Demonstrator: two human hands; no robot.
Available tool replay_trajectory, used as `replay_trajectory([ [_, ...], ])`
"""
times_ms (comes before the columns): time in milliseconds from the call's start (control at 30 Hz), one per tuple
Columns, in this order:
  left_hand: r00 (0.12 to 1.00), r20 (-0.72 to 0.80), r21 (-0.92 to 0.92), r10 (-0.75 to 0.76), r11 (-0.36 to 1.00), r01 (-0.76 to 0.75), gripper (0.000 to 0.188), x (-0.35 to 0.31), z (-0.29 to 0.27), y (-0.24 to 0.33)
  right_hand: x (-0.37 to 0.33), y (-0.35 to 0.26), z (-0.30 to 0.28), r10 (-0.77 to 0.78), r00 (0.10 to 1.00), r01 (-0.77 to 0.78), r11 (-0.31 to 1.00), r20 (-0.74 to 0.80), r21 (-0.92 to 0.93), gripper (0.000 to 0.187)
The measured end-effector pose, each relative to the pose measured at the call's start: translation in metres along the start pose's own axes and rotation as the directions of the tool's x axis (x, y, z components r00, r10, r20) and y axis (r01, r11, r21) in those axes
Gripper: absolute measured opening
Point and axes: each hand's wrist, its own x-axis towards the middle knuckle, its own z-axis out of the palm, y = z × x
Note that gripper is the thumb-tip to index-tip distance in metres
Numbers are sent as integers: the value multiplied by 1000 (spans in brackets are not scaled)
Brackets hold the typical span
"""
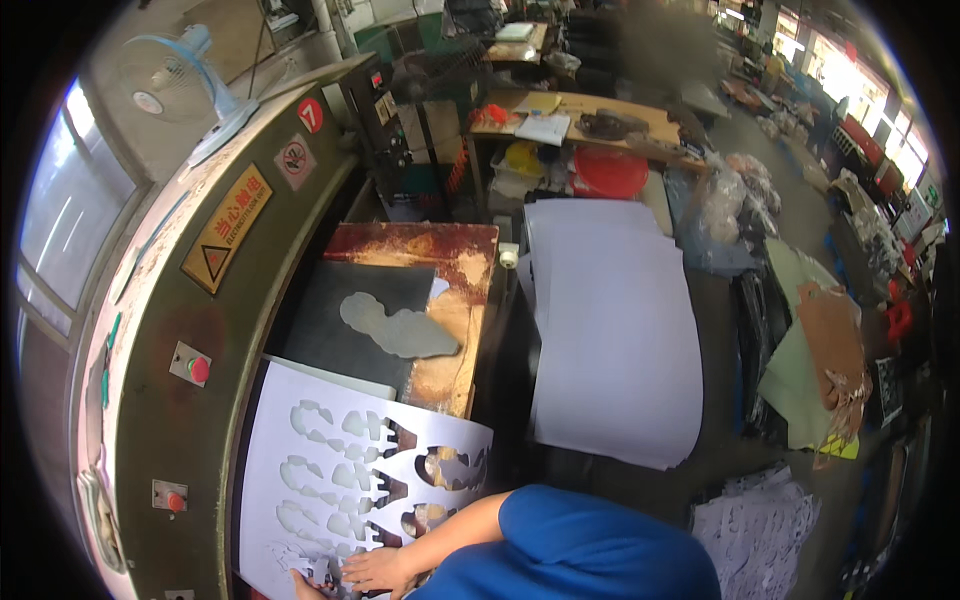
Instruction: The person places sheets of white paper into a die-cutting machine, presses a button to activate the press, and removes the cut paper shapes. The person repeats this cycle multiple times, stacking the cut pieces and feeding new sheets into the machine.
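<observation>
A white sheet (262, 430) with rows of cut-out shapes lies on the bed of a green press, its right end curving over the wooden board. My right hand (378, 571) rests palm down on the sheet's near part, its fingers stretched out. At the lower edge, my left hand (304, 588) shows only in part, its fingers beside small white cut pieces (318, 570) that it seems to grip. Farther back, a grey flat piece with a rounded, waisted outline (400, 332) lies across a black mat (330, 310) and the scuffed wooden board (455, 375).
The green press beam (190, 320) with red buttons runs along the left, carrying a blue fan (215, 90). A tall stack of white sheets (615, 330) stands right of the board. Cut scraps (755, 535) are piled at lower right. Behind is a cluttered wooden table (580, 120).
</observation>
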Motion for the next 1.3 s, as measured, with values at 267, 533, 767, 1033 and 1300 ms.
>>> replay_trajectory([
  [267,947,-58,-287,315,904,-318,36,26,-64,76,-9,-24,-38,51,999,-51,990,4,134,97],
  [533,670,-237,-125,704,661,-740,35,32,-118,291,-12,-28,-41,75,997,-74,997,36,-29,96],
  [767,461,-203,27,864,475,-879,21,-45,-102,358,-8,-35,-59,127,992,-127,992,8,-18,89],
  [1033,-75,580,683,811,-534,-498,22,-68,-53,142,15,-82,-80,378,925,-337,857,-32,390,17],
  [1300,263,865,375,428,-204,-904,52,-95,-83,-8,41,-52,-67,261,655,-711,-103,709,695,14],
])
